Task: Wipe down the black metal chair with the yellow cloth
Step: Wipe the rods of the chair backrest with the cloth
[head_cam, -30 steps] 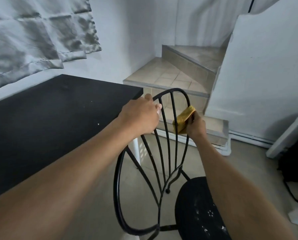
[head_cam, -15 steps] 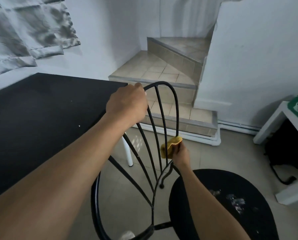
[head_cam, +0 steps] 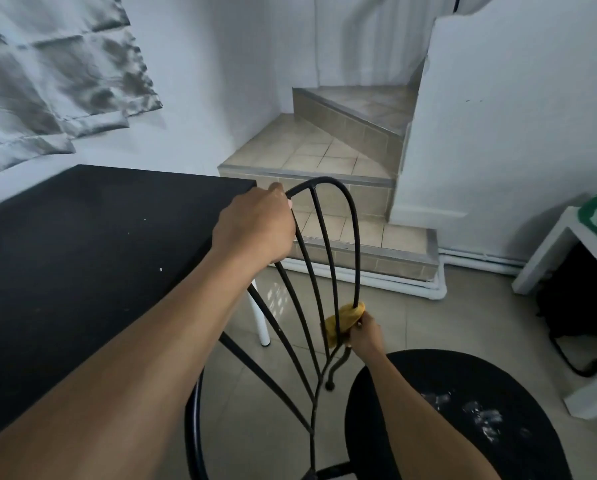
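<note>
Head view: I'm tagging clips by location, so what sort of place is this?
Probably a room in a home: tiled stairs turn up the corner, a black table stands by the wall, and a grey curtain hangs on that wall.

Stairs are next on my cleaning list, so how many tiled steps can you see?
3: the lowest step by the floor, a wide step above it, and a third turning right. More may be hidden behind the wall.

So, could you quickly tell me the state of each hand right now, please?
Left hand: closed, gripping the top rail of the black chair.
Right hand: closed, holding the yellow cloth against a backrest bar.
</note>
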Motion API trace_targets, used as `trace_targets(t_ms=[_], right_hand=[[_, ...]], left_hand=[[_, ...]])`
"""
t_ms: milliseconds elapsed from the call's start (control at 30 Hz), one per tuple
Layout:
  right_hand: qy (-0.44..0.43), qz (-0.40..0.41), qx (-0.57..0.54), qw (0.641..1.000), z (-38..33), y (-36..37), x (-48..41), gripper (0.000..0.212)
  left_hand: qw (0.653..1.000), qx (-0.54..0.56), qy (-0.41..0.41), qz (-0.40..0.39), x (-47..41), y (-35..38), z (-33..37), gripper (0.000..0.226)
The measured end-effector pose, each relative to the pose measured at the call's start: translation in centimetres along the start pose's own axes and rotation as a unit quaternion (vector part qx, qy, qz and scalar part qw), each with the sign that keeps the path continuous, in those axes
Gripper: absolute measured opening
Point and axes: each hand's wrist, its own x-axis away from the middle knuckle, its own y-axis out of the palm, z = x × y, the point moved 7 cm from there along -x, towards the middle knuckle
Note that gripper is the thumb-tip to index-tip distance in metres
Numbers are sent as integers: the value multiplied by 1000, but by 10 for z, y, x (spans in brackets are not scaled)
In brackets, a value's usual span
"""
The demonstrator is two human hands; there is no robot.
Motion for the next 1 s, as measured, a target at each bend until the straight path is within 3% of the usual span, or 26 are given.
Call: trace_targets(t_ms=[200,367,467,733,800,900,1000], right_hand=[[-121,75,-58,988,-98,-45,6,16],[-236,98,-3,967,-220,-81,-6,23],[-289,99,39,952,-250,-85,-2,18],[-512,100,100,847,-301,-75,44,10],[-510,98,88,850,-296,-80,44,14],[-445,101,13,890,-286,-86,40,22],[-403,90,-117,903,-281,-94,50,23]], left_hand=[[1000,14,14,7,1,-2,0,16],[1000,11,18,4,0,0,0,18],[1000,-1,19,1,0,-1,0,22],[1000,-3,19,-9,2,-4,1,28],[1000,0,20,-12,3,-4,2,28],[1000,15,19,-18,4,-5,1,27],[998,45,7,-35,4,-4,-2,26]])
